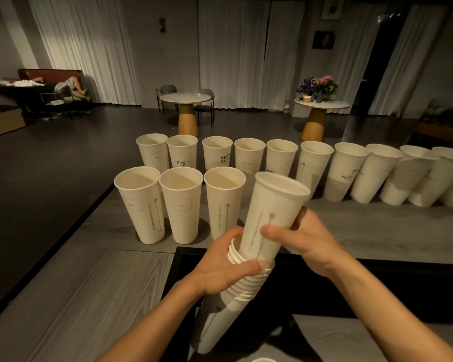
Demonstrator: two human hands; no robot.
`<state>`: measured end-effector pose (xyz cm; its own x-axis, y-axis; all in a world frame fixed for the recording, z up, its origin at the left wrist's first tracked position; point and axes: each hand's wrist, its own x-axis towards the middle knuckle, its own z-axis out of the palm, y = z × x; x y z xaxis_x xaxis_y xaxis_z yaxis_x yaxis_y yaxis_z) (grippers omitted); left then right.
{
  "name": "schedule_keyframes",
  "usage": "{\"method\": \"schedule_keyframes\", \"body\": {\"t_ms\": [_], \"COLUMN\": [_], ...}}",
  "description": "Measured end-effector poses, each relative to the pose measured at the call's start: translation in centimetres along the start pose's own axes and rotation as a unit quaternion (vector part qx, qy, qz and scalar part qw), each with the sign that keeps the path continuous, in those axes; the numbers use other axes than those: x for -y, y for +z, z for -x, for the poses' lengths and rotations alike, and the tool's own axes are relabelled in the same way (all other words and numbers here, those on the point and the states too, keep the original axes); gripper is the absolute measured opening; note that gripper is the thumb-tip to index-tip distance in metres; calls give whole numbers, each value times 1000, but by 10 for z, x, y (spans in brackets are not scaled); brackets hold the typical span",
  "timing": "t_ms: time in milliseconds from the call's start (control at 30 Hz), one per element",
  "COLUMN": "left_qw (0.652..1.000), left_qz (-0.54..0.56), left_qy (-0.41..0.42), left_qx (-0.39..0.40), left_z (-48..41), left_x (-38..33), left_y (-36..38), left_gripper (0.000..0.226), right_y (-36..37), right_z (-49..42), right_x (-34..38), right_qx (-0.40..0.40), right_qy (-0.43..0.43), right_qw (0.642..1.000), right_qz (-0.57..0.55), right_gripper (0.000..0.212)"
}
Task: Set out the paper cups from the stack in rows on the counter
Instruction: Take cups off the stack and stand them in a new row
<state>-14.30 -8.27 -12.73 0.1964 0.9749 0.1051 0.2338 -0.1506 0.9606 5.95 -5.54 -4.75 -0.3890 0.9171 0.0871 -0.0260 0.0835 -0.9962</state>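
Our left grip curls round the nested stack; our right grip clasps a tall white printed cup, half out; beyond, upright cups line the counter.

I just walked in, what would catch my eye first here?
Up front, the left hand grips a stack of paper cups while the right hand holds the top cup partly out of it. Behind, a long row of cups lines the grey counter, with three cups nearer at left.

Far cup row runs off the right edge.
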Motion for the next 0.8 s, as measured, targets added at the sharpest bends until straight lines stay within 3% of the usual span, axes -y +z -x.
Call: {"method": "schedule_keyframes", "body": {"t_ms": [67, 167, 367, 800], "left_qw": [1000, 999, 999, 999], "left_qz": [-3, -10, -29, -10], "left_qy": [-7, -29, -28, -38], "left_qx": [-6, -16, -18, -29], "left_z": [0, 1, 1, 0], "left_x": [5, 13, 18, 17], "left_y": [0, -4, -10, -9], "left_gripper": [70, 77, 79, 79], "right_y": [-9, -15, -4, -13], "right_z": [-13, -34, -63, -75], "right_x": [4, 5, -27, -49], "right_qx": [-82, -165, -136, -159], "right_qy": [-31, -45, -4, 6], "right_qw": [996, 984, 966, 951], "right_qz": [-24, 50, 218, 266], "right_gripper": [77, 78, 83, 86]}}
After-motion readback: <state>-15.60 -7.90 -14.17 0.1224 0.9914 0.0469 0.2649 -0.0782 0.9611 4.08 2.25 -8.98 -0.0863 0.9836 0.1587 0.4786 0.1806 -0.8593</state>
